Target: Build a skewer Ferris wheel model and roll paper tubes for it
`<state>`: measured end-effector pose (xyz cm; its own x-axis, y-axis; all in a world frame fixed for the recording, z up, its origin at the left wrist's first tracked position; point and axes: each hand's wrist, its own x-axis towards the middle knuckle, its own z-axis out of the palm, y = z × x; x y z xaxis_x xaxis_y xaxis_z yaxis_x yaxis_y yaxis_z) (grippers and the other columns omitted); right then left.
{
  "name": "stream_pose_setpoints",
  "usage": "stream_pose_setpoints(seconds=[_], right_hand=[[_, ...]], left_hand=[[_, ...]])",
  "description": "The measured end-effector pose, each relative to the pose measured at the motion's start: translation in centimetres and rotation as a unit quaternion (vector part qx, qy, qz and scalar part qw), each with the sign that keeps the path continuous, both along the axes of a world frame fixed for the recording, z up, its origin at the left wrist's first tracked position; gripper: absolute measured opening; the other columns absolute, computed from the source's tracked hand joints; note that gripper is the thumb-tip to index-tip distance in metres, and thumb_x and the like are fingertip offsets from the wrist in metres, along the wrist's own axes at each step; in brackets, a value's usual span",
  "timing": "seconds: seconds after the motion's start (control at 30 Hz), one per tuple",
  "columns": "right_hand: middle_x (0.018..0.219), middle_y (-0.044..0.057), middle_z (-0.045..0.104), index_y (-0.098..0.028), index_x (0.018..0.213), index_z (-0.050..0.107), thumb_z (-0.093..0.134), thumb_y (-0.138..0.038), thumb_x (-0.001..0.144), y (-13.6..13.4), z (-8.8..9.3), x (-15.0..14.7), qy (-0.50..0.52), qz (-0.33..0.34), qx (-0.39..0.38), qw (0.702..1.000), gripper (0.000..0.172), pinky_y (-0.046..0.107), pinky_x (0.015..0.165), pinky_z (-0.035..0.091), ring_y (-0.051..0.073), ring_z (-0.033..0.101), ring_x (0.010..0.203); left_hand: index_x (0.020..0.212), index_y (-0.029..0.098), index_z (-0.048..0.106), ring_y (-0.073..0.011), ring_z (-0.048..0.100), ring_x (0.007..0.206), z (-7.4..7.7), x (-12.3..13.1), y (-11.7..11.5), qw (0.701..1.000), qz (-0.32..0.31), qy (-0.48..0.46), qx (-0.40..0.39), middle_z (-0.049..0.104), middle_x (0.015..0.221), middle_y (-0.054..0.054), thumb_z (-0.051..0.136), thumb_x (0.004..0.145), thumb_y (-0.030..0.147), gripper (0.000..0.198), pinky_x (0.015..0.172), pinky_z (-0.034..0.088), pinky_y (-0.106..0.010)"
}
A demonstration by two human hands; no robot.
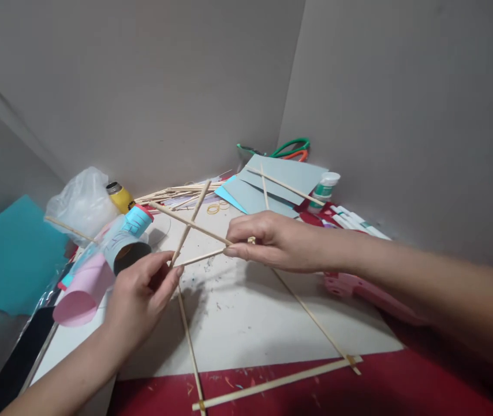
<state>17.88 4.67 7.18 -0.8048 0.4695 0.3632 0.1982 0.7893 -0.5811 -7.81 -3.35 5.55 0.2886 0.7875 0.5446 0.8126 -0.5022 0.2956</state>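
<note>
Between my hands is a frame of thin wooden sticks [266,385], its two near corners bound with what look like yellow rubber bands. My left hand [140,292] pinches the frame at one far corner. The fingers of my right hand [268,240] are closed on the other far corner, where a bit of yellowish binding shows. A short stick spans the gap between both hands. Two more sticks cross in an X [189,224] just above it, and two others stick out beyond my right hand. My fingers hide the joints that they grip.
At left stand paper-wrapped tubes [84,289], a plastic bag [77,199] and a yellow bottle [120,198]. Loose sticks [172,193], rubber bands [213,209], grey-blue paper sheets [287,176] and scissors [292,149] lie at the back. A glue jar [326,188], markers [354,219] and a pink tool [359,289] are right.
</note>
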Motion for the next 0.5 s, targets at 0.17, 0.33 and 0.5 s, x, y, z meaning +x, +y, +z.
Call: stream_pose_setpoints(seconds=[0.17,0.33,0.5], right_hand=[[0.071,0.001,0.052,-0.016,0.074,0.060,0.049,-0.026,0.095,1.5,-1.2,-0.8,-0.020,0.011,0.047,0.999,0.026,0.025,0.065,0.037,0.012,0.047,0.066],[0.067,0.001,0.053,-0.016,0.072,0.063,0.051,-0.024,0.094,2.4,-1.8,-0.6,-0.036,-0.008,0.097,0.995,0.027,0.024,0.063,0.036,0.012,0.047,0.065],[0.067,0.000,0.055,-0.015,0.072,0.066,0.055,-0.023,0.092,2.9,-1.9,-0.2,-0.042,-0.024,0.100,0.994,0.024,0.023,0.061,0.036,0.010,0.047,0.062]], left_hand=[[0.081,0.016,0.064,-0.0095,0.053,0.054,-0.3,0.3,1.1,0.996,0.025,0.051,-0.065,0.064,0.067,0.000,0.048,0.094,0.028,0.024,0.053,0.038,-0.020],[0.073,0.017,0.056,-0.0094,0.044,0.049,-0.8,1.3,1.8,0.992,0.048,0.100,-0.067,0.053,0.058,0.002,0.045,0.094,0.028,0.025,0.051,0.032,-0.020],[0.070,0.019,0.051,-0.0101,0.040,0.047,-0.8,2.0,3.0,0.989,0.066,0.120,-0.055,0.046,0.054,0.003,0.041,0.093,0.030,0.027,0.049,0.030,-0.021]])
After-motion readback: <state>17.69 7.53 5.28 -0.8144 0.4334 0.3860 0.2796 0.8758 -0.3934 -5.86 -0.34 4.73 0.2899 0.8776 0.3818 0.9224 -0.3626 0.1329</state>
